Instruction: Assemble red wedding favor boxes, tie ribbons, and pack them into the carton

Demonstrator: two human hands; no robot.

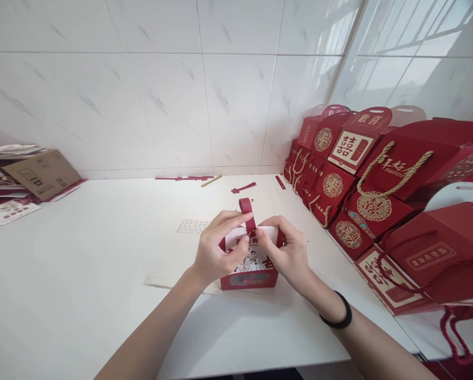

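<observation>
A small red and white gift box [248, 281] with printed figures and a clear oval window stands upright before me on the white table. A looped red strap [245, 207] rises from its top edge. My left hand [223, 245] pinches the base of the strap at the box's top, thumb in front and fingers behind. From the other side, my right hand [286, 248] grips the top edge of the box near the strap's foot, thumb at the front. The fingers behind the box are partly hidden. A black band [341, 311] circles my right wrist.
Red gift boxes [373, 208] with rope handles are stacked along the right. Flattened cardboard [42, 174] and papers lie at the far left. Loose red strips [185, 178] lie near the tiled wall [157, 116]. A flat whitish strip [157, 282] lies left of the box.
</observation>
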